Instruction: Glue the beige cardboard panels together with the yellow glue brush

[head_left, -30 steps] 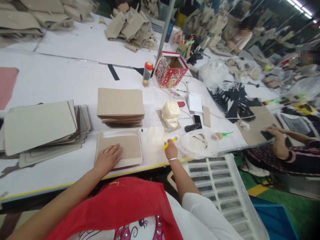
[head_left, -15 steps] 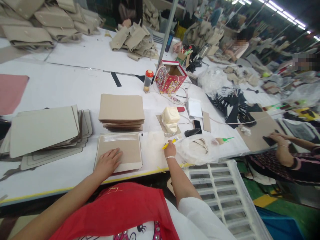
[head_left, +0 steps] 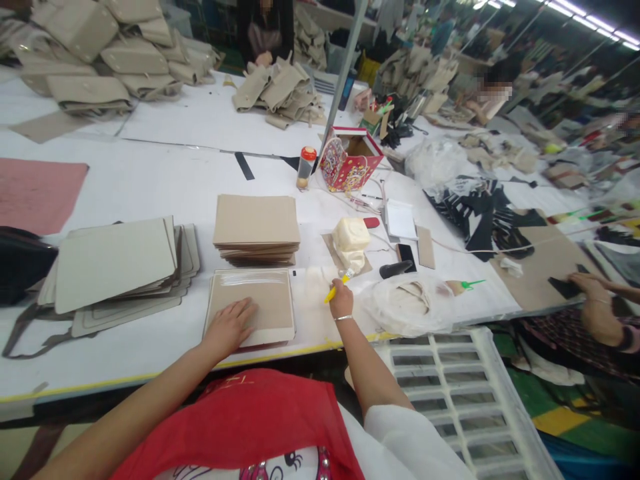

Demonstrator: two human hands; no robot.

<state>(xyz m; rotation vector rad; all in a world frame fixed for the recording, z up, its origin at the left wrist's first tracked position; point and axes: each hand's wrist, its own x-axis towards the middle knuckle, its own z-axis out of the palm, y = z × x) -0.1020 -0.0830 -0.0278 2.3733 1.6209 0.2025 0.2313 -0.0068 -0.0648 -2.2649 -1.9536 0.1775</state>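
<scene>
My left hand [head_left: 233, 327] lies flat with its fingers a little apart on a tan panel [head_left: 273, 307], whose far edge carries a shiny whitish streak. My right hand [head_left: 341, 299] is closed round a yellow brush [head_left: 331, 294]; the bristles point away from me, by the near side of a cream-coloured container [head_left: 351, 235]. Beyond the panel under my left hand stands a neat stack of tan panels [head_left: 257, 221]. To the left, grey-beige panels [head_left: 117, 260] lie in a loose, fanned pile.
A clear plastic bag [head_left: 413, 303], a phone [head_left: 407, 257] and a dark tool [head_left: 395, 269] lie right of my right hand. Farther back are a red-capped bottle [head_left: 307, 168] and a red patterned box [head_left: 353, 160]. A co-worker's hands [head_left: 593, 287] are at far right.
The view has turned slightly left, so the table's things appear farther right. The brush tip has shifted closer to the cream container. My left hand still rests on the panel.
</scene>
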